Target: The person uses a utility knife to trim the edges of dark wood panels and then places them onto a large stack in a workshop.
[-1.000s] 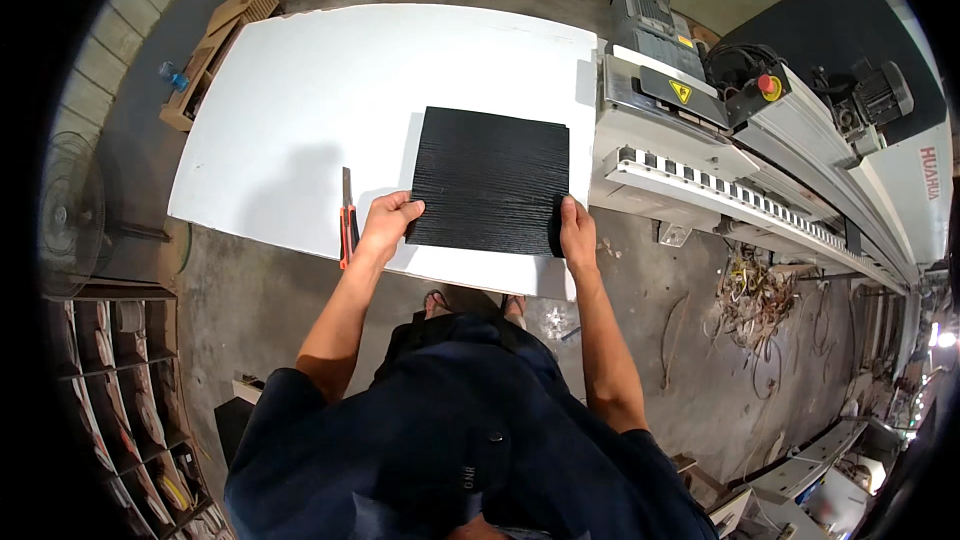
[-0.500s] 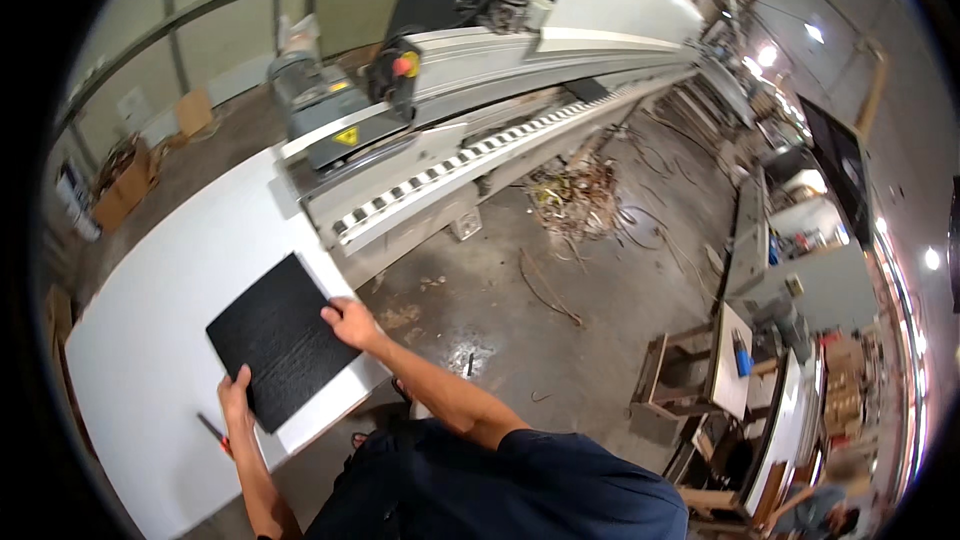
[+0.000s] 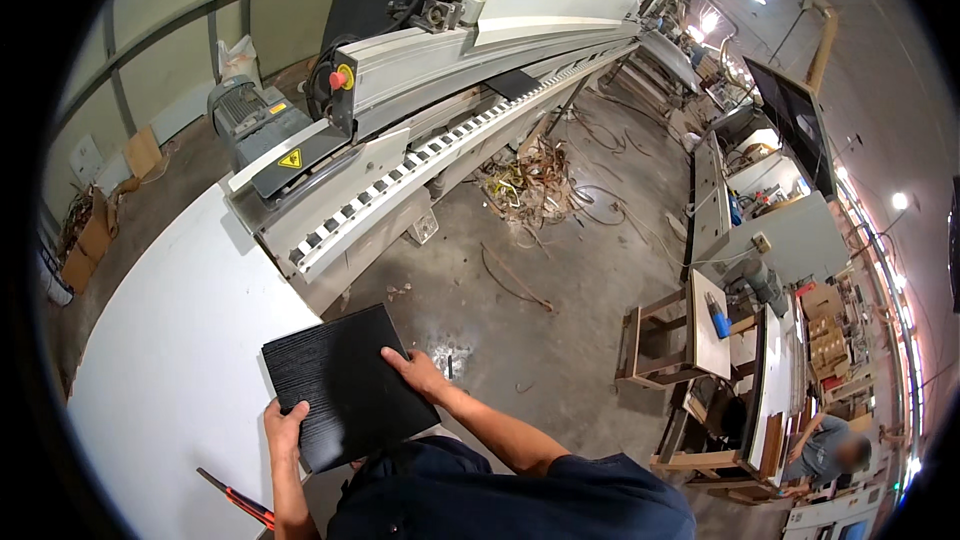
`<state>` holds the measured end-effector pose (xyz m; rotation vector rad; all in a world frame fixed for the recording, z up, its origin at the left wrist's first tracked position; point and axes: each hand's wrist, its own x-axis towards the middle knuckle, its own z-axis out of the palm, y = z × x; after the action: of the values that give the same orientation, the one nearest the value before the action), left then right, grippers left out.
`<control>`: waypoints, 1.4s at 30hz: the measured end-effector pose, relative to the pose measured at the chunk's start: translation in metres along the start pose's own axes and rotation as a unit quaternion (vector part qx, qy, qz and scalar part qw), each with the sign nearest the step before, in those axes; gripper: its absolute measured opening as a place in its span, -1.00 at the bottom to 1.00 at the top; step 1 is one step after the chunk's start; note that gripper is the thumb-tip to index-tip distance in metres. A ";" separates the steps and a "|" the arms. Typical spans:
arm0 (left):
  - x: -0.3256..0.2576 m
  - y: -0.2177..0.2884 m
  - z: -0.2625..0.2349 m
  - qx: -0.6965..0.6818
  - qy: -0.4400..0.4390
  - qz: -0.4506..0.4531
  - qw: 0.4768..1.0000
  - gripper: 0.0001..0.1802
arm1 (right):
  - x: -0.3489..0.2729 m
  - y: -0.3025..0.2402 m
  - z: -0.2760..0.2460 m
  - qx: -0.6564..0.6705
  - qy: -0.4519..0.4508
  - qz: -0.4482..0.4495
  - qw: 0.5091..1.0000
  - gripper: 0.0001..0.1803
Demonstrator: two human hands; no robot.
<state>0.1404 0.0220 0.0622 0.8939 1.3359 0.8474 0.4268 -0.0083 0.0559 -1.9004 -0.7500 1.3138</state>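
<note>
A square black panel (image 3: 345, 380) with fine grooves along its left part is held between both hands, just over the near right edge of the white table (image 3: 165, 340). My left hand (image 3: 286, 428) grips its left edge, thumb on top. On the right edge my right hand (image 3: 416, 370) has its thumb on the upper face, and its fingers are hidden underneath. A red and black knife-like tool (image 3: 238, 500) lies on the table beside my left forearm. Another black panel (image 3: 512, 84) rests farther off on the machine.
Beyond the table runs a long edge-banding machine (image 3: 450, 60) with a red stop button (image 3: 338, 80) and a roller rail (image 3: 400, 175). Offcut strips (image 3: 535, 185) are heaped on the concrete floor. A wooden stand (image 3: 707, 325) bears a blue tool (image 3: 717, 318). A co-worker (image 3: 828, 448) is at the lower right.
The black panel has moved right and toward me, off the table's middle, with both hands still on it. The view has shifted, and the red and black tool shows more fully.
</note>
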 end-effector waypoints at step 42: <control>-0.053 0.032 -0.099 0.024 0.144 0.275 0.950 -0.59 | -0.014 -0.067 0.054 0.013 -0.184 -0.450 0.874 -0.05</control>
<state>0.0382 -0.0070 0.1114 1.2456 1.3770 1.4251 0.3664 0.0320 0.1050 -1.0022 -1.5558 1.0306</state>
